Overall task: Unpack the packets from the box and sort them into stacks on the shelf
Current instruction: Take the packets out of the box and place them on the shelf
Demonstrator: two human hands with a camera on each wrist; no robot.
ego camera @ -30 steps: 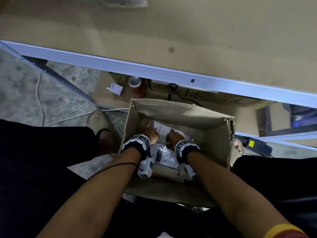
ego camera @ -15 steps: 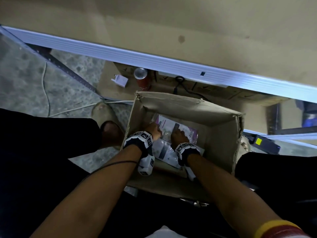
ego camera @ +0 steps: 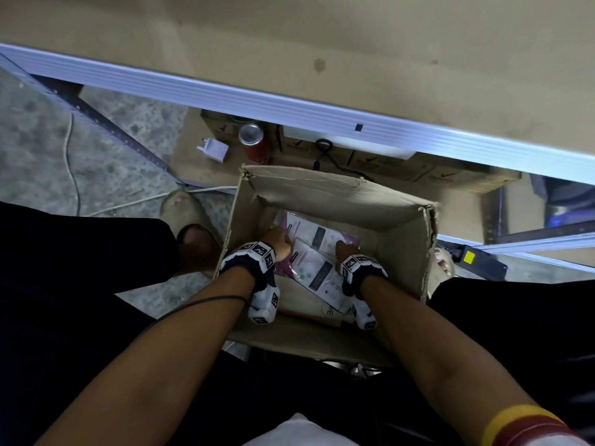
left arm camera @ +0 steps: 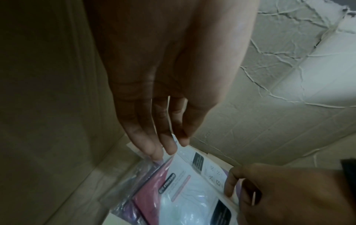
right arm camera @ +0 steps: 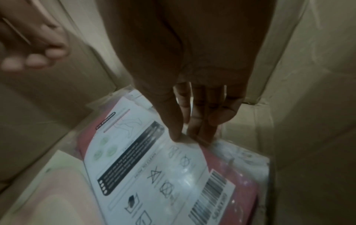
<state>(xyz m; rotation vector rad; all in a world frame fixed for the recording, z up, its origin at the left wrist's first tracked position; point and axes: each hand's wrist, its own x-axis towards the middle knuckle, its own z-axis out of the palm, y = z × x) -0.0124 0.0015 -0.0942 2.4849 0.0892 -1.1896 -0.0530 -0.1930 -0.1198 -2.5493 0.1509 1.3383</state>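
Observation:
An open cardboard box (ego camera: 322, 185) stands on the floor between my feet, with several plastic packets inside. The top packet (ego camera: 312, 262) is pink with a white printed label, seen close up as packet (left arm camera: 185, 190) and packet (right arm camera: 154, 167). My left hand (ego camera: 277, 244) pinches its far left corner between thumb and fingers, shown in the wrist view as left hand (left arm camera: 173, 146). My right hand (ego camera: 343, 249) pinches its right edge, shown as right hand (right arm camera: 185, 135). The tan shelf (ego camera: 386, 43) with a metal front edge runs above the box.
A red can (ego camera: 252, 141), a white plug adapter (ego camera: 214, 151) and a black cable lie on the low board behind the box. A white cable crosses the floor at left. A black device with a yellow label (ego camera: 476, 260) sits right of the box.
Both hands stay inside the box on the top packet. The white-labelled packet has shifted a little toward me, and the head view has tilted slightly.

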